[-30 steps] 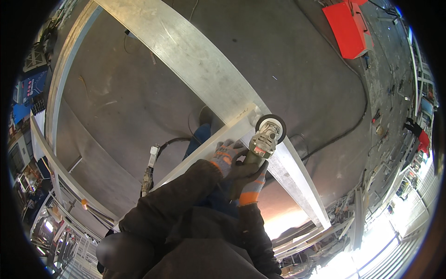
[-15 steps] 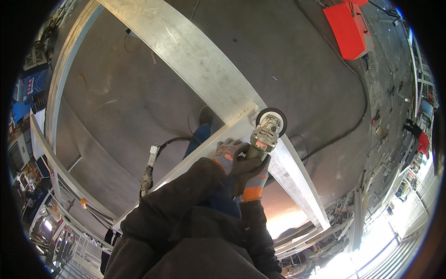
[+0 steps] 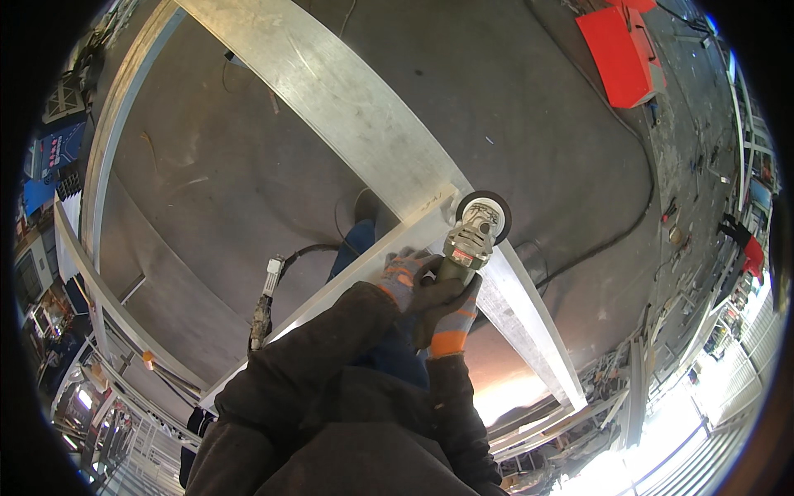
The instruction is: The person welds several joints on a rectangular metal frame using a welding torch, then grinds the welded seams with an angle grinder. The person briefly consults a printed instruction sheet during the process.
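Note:
An angle grinder [image 3: 470, 240] with a round dark-rimmed disc [image 3: 505, 220] lies over the corner where metal beams meet. My right hand [image 3: 456, 321], in a grey and orange work glove, is closed round the rear of the grinder's body. My left hand [image 3: 404, 277], gloved alike, is closed against the body from the left, beside a narrow metal beam [image 3: 356, 266]; its fingers are partly hidden. A wide silvery beam [image 3: 331, 99] runs from the corner to the upper left, and another beam [image 3: 523, 310] to the lower right. How the disc's underside meets the metal is hidden.
A welding torch-like tool [image 3: 269, 289] with a cable rests left of my arms. A red box-shaped case [image 3: 616, 58] stands at the far right, near a long dark cable [image 3: 608, 240] on the floor. More metal frame members [image 3: 124, 124] curve along the left.
The grinder's head has shifted very slightly to the left. My hands keep nearly the same place and hold.

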`<state>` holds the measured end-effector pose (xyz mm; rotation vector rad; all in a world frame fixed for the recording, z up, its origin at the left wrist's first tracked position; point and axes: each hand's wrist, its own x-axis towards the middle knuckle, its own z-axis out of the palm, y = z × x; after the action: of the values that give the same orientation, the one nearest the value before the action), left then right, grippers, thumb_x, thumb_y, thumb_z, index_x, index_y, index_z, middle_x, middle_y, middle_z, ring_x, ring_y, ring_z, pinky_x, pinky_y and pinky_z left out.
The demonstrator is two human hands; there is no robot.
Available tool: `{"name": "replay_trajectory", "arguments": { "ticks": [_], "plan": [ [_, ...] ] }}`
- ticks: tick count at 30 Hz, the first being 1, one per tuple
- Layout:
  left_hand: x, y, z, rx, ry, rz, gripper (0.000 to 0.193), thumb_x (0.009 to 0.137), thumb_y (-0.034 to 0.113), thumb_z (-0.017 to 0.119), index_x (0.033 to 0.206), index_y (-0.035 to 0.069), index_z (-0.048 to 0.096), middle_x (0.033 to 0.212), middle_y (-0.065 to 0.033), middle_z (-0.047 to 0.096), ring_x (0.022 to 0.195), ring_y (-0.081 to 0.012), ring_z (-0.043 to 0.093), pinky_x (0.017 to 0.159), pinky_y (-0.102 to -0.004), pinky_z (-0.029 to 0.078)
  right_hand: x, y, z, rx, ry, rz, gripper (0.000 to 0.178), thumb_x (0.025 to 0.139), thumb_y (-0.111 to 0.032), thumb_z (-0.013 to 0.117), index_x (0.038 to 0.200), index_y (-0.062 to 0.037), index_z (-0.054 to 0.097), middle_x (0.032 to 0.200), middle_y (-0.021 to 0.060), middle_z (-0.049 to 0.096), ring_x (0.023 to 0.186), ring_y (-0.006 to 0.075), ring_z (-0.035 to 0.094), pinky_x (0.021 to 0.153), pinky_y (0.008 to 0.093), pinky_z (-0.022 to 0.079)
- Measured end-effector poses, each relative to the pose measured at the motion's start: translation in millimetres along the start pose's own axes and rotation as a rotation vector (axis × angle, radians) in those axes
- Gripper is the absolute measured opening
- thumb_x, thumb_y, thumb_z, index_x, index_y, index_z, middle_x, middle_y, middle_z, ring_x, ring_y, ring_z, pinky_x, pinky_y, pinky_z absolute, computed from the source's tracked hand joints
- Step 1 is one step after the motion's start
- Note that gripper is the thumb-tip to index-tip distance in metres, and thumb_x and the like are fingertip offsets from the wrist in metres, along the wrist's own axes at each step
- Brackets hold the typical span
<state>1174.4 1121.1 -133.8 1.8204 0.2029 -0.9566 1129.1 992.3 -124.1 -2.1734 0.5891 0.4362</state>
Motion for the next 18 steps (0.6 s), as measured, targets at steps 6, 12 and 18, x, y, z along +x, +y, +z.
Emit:
{"name": "replay_trajectory", "arguments": {
  "ticks": [6,12,18],
  "plan": [
    [7.1,-20.2,11.4,-0.151,0.040,0.106,0.068,0.077,0.061,0.066,0.122,0.010,0.069,0.116,-0.0118,0.070,0.110,-0.0324,0.061,0.105,-0.0437,0.041,14.8,24.1,-0.3,0.099,-0.123,0.062,0.045,0.087,-0.029,0.066,0.120,-0.0026,0.049,0.101,0.0270,0.068,0.101,0.0477,0.067,0.081,0.0491,0.053],
    [-31.0,-29.2,49.9,-0.241,-0.088,0.053,0.044,0.091,0.037,0.067,0.123,0.007,0.063,0.119,-0.0214,0.067,0.112,-0.0373,0.066,0.093,-0.0441,0.052,-20.6,40.8,-11.7,0.148,-0.149,0.093,0.042,0.095,-0.034,0.064,0.119,-0.0010,0.055,0.108,0.0196,0.068,0.098,0.0343,0.068,0.080,0.0402,0.054],
    [-44.9,-54.3,53.0,0.204,-0.124,0.015,0.037,0.096,0.032,0.060,0.122,0.006,0.063,0.117,-0.0210,0.065,0.109,-0.0373,0.065,0.093,-0.0438,0.053,-6.6,57.5,-1.9,0.391,-0.408,0.096,0.035,0.107,-0.020,0.047,0.135,-0.0016,0.054,0.124,0.0099,0.064,0.105,0.0201,0.064,0.090,0.0329,0.054]
  ]
}}
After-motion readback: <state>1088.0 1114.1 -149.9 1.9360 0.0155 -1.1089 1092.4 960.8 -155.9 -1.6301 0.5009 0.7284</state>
